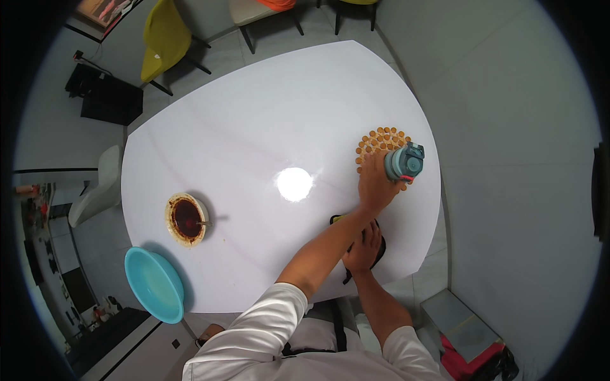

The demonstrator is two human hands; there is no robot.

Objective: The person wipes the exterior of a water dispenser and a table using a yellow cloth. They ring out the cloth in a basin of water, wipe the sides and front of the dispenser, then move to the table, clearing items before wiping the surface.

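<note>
My left hand [375, 183] reaches across to the right and grips a teal water bottle [404, 163] with a flip lid and a small red catch. The bottle stands over a round trivet of wooden beads [384, 138], hiding part of it; whether it touches the trivet cannot be seen. Nearer to me, my right hand [363, 250] lies over a black pouch-like item [381, 251] with a strap. A yellow-green part [338, 218] shows at its far end. My left forearm covers some of this item, and the right thumb is hidden.
On the left of the white table [248, 128] stands a cream bowl [167, 214] of dark red sauce with a spoon handle. A turquoise basin [155, 285] sits at the table's left front edge. Chairs [167, 40] stand beyond; a grey wall [514, 143] rises on the right.
</note>
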